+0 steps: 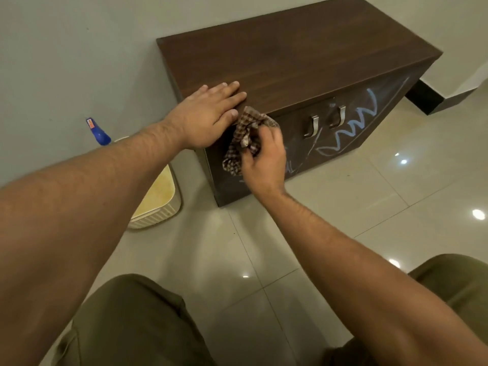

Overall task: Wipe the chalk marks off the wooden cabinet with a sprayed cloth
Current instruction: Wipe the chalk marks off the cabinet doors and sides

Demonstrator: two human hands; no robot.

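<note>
- Nearest to us, our knees in olive trousers [132, 320] are bent low over the glossy tiled floor [330, 207]. We judge that such a floor can be slippery, so a strong push may shift our balance.
- Our right hand [264, 159] is closed around the bunched checked cloth [243, 138] and presses it on the left door of the wooden cabinet [290, 56]. The cloth is crumpled and only a small part touches the wood, so it may smear the chalk instead of lifting it.
- Our left hand [208, 114] lies flat and open on the top corner and holds nothing. If it slips, the cabinet may move under the wiping.
- Beside the cloth are the metal handles [324, 122]; loose cloth may catch on them.
- Further right, the blue chalk marks [351, 128] are thick and not yet wiped; a dirty cloth could spread them.
- The spray bottle [99, 132] stands far to the left at the wall, out of easy reach.
</note>
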